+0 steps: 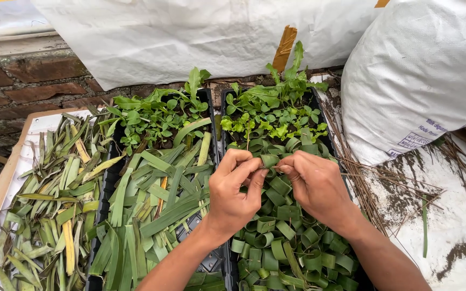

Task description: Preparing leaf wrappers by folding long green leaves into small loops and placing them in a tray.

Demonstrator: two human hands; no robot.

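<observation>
Over right tray point(319, 102), our left hand point(235, 188) and right hand point(316, 186) pinch one leaf ring point(269, 160) between fingertips, likely holding curl shut. Finished rings point(284, 242) packed below; cut strips point(152, 199) in left tray; seedlings point(276, 108) behind.

— We see green leaf rings point(289, 245) at five o'clock and green and yellowed leaf strips point(55, 210) at nine, don't we?

— We do; a white sack point(422, 70) at two, reddish-brown bricks point(33, 81) at ten.
</observation>
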